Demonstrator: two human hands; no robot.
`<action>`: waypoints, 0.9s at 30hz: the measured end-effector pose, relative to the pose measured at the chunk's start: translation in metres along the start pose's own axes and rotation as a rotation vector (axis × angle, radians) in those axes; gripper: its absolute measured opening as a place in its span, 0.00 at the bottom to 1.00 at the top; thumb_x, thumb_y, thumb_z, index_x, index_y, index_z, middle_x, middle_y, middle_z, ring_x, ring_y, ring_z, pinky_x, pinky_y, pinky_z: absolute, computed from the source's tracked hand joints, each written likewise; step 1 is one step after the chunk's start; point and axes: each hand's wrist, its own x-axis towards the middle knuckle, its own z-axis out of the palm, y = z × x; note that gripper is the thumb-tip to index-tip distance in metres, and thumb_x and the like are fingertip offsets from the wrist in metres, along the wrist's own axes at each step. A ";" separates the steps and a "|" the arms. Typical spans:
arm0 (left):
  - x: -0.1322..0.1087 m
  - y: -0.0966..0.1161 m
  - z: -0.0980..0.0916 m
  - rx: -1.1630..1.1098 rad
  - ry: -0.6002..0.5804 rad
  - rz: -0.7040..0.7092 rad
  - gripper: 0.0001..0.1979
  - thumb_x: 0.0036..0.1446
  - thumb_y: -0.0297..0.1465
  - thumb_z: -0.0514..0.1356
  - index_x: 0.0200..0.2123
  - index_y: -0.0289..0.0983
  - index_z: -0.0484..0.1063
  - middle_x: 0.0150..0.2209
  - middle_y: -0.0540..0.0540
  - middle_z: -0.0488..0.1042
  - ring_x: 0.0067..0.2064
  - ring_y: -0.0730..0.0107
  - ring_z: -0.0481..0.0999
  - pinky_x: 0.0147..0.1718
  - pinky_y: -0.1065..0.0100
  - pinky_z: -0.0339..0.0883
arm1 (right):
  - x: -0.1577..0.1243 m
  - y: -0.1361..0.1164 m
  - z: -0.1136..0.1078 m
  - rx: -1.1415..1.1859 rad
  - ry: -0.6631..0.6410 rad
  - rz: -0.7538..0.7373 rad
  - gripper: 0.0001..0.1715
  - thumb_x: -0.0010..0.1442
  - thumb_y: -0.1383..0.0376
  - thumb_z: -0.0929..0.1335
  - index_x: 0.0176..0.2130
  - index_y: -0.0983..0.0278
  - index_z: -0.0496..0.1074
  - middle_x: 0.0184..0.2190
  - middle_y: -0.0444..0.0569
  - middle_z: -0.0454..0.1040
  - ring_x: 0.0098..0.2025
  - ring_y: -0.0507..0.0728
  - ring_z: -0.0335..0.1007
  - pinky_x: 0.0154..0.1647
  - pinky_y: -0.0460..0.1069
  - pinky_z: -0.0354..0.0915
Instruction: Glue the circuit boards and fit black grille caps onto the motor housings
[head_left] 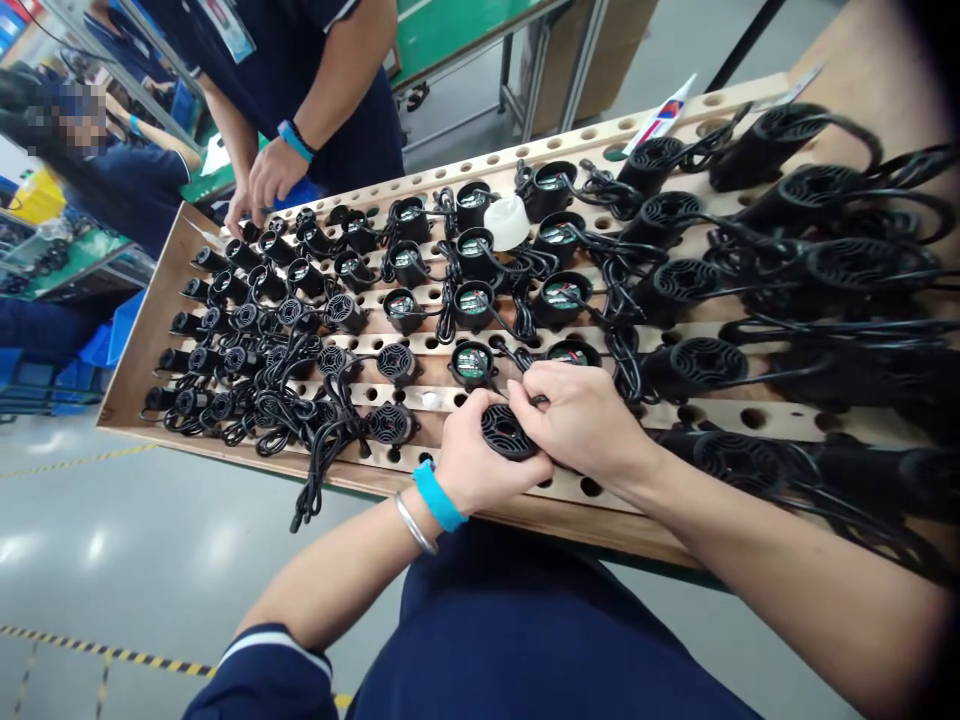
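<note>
My left hand [472, 462] is wrapped round a black cylindrical housing [506, 430] with a slotted grille on its top face. Just above the housing's right side, my right hand [581, 415] is closed in a fist, thumb and fingers pinched together. A bit of black cable shows by its fingertips, but what they grip is mostly hidden. Behind my hands stand open black housings with green circuit boards, among them one housing [472, 362] straight ahead and another [571, 352] partly covered by my right hand. To the left sits a grille-topped housing [391, 424].
A long wooden tray [270, 462] with drilled rails carries rows of black housings and bundled cables [319, 450]. A white translucent cap-like piece [506, 222] and a glue tube [664, 115] lie among them. Across the tray, a co-worker's hands [274, 180] touch the far-left housings.
</note>
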 end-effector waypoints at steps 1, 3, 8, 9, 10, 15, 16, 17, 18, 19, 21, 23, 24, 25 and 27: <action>0.000 0.000 -0.001 0.011 -0.003 0.005 0.18 0.34 0.32 0.66 0.30 0.39 0.63 0.27 0.54 0.67 0.28 0.72 0.66 0.30 0.68 0.66 | 0.001 0.000 0.001 0.000 0.001 0.000 0.20 0.57 0.67 0.60 0.17 0.61 0.50 0.16 0.45 0.59 0.21 0.52 0.55 0.25 0.50 0.52; 0.000 -0.001 -0.001 0.018 -0.011 0.021 0.18 0.34 0.32 0.66 0.30 0.39 0.63 0.27 0.54 0.67 0.28 0.72 0.66 0.30 0.67 0.66 | 0.002 -0.001 0.001 0.000 0.004 -0.001 0.20 0.56 0.68 0.60 0.17 0.61 0.50 0.15 0.44 0.58 0.20 0.52 0.55 0.25 0.50 0.52; -0.001 -0.001 -0.002 0.024 -0.027 0.068 0.17 0.36 0.33 0.65 0.29 0.39 0.61 0.26 0.54 0.66 0.27 0.72 0.65 0.28 0.68 0.64 | 0.000 -0.002 0.002 0.011 0.017 -0.009 0.19 0.54 0.69 0.60 0.17 0.61 0.49 0.15 0.43 0.58 0.19 0.51 0.54 0.24 0.49 0.52; -0.001 -0.001 -0.002 0.031 -0.029 0.079 0.17 0.36 0.33 0.65 0.29 0.40 0.61 0.26 0.53 0.66 0.27 0.72 0.65 0.28 0.67 0.64 | 0.000 -0.002 0.002 0.014 0.021 -0.011 0.18 0.54 0.69 0.60 0.17 0.61 0.49 0.15 0.43 0.58 0.19 0.51 0.54 0.24 0.49 0.52; -0.002 -0.001 -0.001 0.038 -0.032 0.091 0.17 0.36 0.33 0.65 0.29 0.40 0.61 0.26 0.53 0.66 0.27 0.72 0.65 0.28 0.67 0.64 | 0.000 -0.002 0.002 0.016 0.026 -0.013 0.19 0.54 0.69 0.60 0.17 0.61 0.49 0.15 0.43 0.58 0.19 0.51 0.55 0.24 0.49 0.52; -0.004 0.001 -0.003 0.044 -0.011 0.193 0.17 0.38 0.33 0.65 0.33 0.40 0.62 0.29 0.52 0.68 0.29 0.70 0.68 0.30 0.66 0.66 | -0.002 -0.002 -0.010 0.031 0.056 -0.031 0.22 0.60 0.66 0.61 0.17 0.61 0.51 0.15 0.43 0.57 0.20 0.50 0.54 0.24 0.49 0.53; -0.004 0.002 -0.004 0.035 0.018 0.220 0.17 0.39 0.33 0.65 0.33 0.40 0.62 0.29 0.52 0.68 0.30 0.69 0.69 0.31 0.66 0.67 | -0.005 -0.003 -0.016 0.038 0.050 -0.048 0.23 0.62 0.63 0.61 0.18 0.61 0.52 0.16 0.42 0.57 0.20 0.50 0.54 0.23 0.48 0.54; -0.005 0.003 -0.005 0.023 0.053 0.239 0.17 0.40 0.33 0.65 0.34 0.40 0.63 0.30 0.51 0.68 0.30 0.69 0.69 0.32 0.66 0.68 | -0.010 -0.005 -0.022 0.047 0.034 -0.075 0.24 0.63 0.61 0.62 0.18 0.62 0.54 0.17 0.42 0.58 0.20 0.50 0.55 0.23 0.48 0.54; -0.006 0.003 -0.006 0.012 0.088 0.250 0.17 0.41 0.33 0.65 0.35 0.40 0.63 0.31 0.51 0.68 0.31 0.69 0.70 0.33 0.66 0.68 | -0.015 -0.007 -0.029 0.053 0.010 -0.116 0.23 0.64 0.60 0.62 0.20 0.62 0.56 0.19 0.43 0.59 0.20 0.49 0.56 0.22 0.47 0.55; -0.007 0.004 -0.007 0.004 0.117 0.251 0.17 0.42 0.32 0.65 0.35 0.40 0.63 0.31 0.51 0.69 0.32 0.69 0.70 0.34 0.65 0.69 | -0.022 -0.010 -0.035 0.050 -0.012 -0.168 0.22 0.65 0.60 0.63 0.21 0.62 0.58 0.20 0.43 0.61 0.21 0.49 0.57 0.21 0.47 0.56; -0.009 0.003 -0.009 -0.002 0.142 0.245 0.17 0.43 0.32 0.66 0.37 0.40 0.64 0.33 0.50 0.70 0.33 0.68 0.71 0.36 0.65 0.69 | -0.038 -0.016 -0.046 0.000 -0.005 -0.296 0.15 0.65 0.65 0.63 0.26 0.63 0.64 0.24 0.45 0.66 0.22 0.50 0.62 0.21 0.47 0.59; -0.009 0.001 -0.008 -0.012 0.137 0.256 0.18 0.43 0.32 0.66 0.38 0.39 0.65 0.34 0.49 0.70 0.35 0.67 0.72 0.38 0.64 0.70 | -0.052 -0.022 -0.051 -0.086 0.068 -0.434 0.07 0.63 0.71 0.64 0.33 0.64 0.69 0.29 0.50 0.73 0.28 0.53 0.69 0.27 0.49 0.65; -0.010 -0.001 -0.008 -0.020 0.135 0.268 0.18 0.44 0.32 0.67 0.38 0.39 0.66 0.34 0.48 0.71 0.36 0.66 0.72 0.38 0.63 0.70 | -0.058 -0.024 -0.051 -0.120 0.100 -0.494 0.06 0.61 0.73 0.65 0.36 0.65 0.71 0.31 0.52 0.75 0.31 0.56 0.72 0.30 0.50 0.67; -0.010 -0.002 -0.007 -0.028 0.136 0.279 0.18 0.44 0.32 0.67 0.39 0.39 0.66 0.35 0.48 0.71 0.36 0.66 0.72 0.39 0.63 0.70 | -0.064 -0.025 -0.049 -0.141 0.119 -0.542 0.07 0.60 0.74 0.65 0.39 0.67 0.71 0.33 0.55 0.76 0.34 0.58 0.73 0.32 0.51 0.68; -0.010 -0.005 -0.005 -0.034 0.141 0.292 0.19 0.44 0.32 0.67 0.39 0.39 0.66 0.36 0.47 0.71 0.37 0.65 0.72 0.39 0.62 0.70 | -0.072 -0.025 -0.042 -0.149 0.118 -0.581 0.10 0.60 0.75 0.65 0.42 0.69 0.71 0.35 0.59 0.77 0.37 0.60 0.74 0.34 0.53 0.70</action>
